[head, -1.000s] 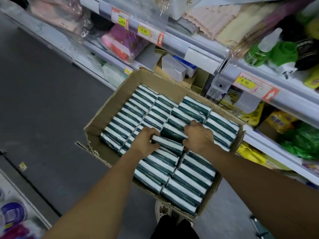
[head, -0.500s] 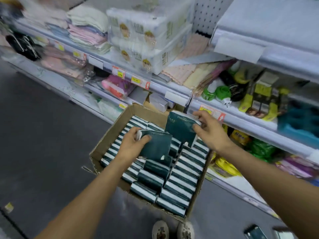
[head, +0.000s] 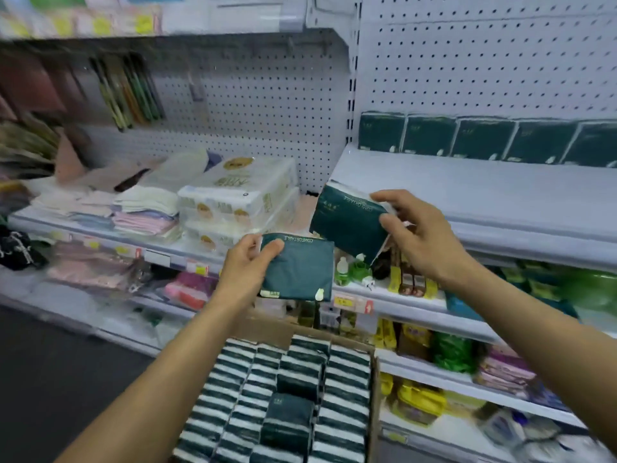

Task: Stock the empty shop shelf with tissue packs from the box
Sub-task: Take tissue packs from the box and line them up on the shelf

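My left hand (head: 245, 267) grips a dark green tissue pack (head: 302, 270) by its left end, held flat in front of the shelves. My right hand (head: 419, 237) pinches a second green tissue pack (head: 345, 220) by its right end, tilted, just at the front left corner of the white shelf (head: 484, 195). A row of several green packs (head: 484, 138) stands upright against the pegboard at the back of that shelf. Below my arms the cardboard box (head: 375, 406) holds several rows of packs (head: 290, 396) on edge.
A stack of white tissue bundles (head: 240, 202) and folded cloths (head: 143, 212) fill the shelf to the left. Lower shelves carry green bottles (head: 354, 269), yellow and green packets (head: 424, 352) and price tags (head: 354, 302). Dark floor (head: 50, 379) lies at the left.
Both hands lifted one pack each out of the box and raised them to shelf height. My view swung up from the box to the white shelf.
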`<state>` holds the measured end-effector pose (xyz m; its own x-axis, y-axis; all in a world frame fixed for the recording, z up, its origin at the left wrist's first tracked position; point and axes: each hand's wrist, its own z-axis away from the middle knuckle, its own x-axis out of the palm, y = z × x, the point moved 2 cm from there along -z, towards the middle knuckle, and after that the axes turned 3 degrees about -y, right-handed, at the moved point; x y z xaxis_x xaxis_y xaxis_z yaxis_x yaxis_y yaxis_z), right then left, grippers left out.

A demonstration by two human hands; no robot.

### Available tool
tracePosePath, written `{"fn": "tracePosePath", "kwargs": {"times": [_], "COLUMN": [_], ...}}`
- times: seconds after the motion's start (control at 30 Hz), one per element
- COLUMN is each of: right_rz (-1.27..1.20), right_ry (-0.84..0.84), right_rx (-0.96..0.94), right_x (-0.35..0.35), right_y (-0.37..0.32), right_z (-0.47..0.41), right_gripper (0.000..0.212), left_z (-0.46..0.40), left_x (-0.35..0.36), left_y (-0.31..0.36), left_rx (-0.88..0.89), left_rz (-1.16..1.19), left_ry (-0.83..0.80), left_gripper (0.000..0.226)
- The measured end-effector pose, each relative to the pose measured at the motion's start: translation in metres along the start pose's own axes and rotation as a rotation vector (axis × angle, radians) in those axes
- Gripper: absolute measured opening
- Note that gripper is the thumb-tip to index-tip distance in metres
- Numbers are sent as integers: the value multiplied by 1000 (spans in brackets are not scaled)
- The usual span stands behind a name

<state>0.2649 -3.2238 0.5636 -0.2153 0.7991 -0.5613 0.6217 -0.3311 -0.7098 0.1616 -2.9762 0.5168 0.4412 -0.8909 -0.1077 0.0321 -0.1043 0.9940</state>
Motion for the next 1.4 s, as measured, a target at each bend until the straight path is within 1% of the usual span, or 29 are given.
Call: {"fn": "tracePosePath", "kwargs": {"times": [0.17,0.27,0.33,0.53,0.57,0.63,0.7,0.77,0.87,1.0,1.1,1.13,1.2,1.23,1.3,1.33,1.4], "right_rz": [27,62,115,218,245,310,358,379,380,413,457,471,507,527,567,589,632], "right_ry": [126,179,178,98,87,68,66,86,108,116,116,121,132,137,147,153,166], "right_rx": [-37,-18,-4,56,55,51,31,-4,1,25,16,14,17,18,16,13,-5], "right_x": [-50,-75,-83,-74,-70,-64,-61,-62,-64,-63,-64,-65,-67,-68,-69,-69,-68], "right_y": [1,20,38,93,100,113,124,134,148,164,173,176,181,183,186,188,191], "right_z": [-37,-69,-90,-135,-138,-145,-158,-175,-200,-228,-247,-251,-260,-263,-269,-271,-274], "right_gripper": [26,27,28,25,31,49,55,53,52,53,52,51,50,50,50,51,51], "left_z": [-36,-60,-76,-132,-141,-157,-171,-184,-202,-220,-230,-233,-238,-239,-240,-242,-245], "left_x": [24,40,53,90,95,103,110,115,124,134,138,140,142,144,146,146,145], "left_y": [42,55,62,80,81,81,80,76,70,65,64,64,63,64,68,67,66], "left_rx": [79,94,92,87,82,73,59,42,14,-6,-14,-17,-34,-39,-39,-39,-39], "left_rz": [68,134,148,159,165,169,175,192,210,208,205,200,202,211,218,214,198], "left_ry": [-32,-1,10,-25,-27,-22,-15,-4,-1,10,18,14,9,8,16,20,27], "left_gripper": [16,7,8,24,24,22,17,17,23,16,26,26,15,14,23,23,17]}}
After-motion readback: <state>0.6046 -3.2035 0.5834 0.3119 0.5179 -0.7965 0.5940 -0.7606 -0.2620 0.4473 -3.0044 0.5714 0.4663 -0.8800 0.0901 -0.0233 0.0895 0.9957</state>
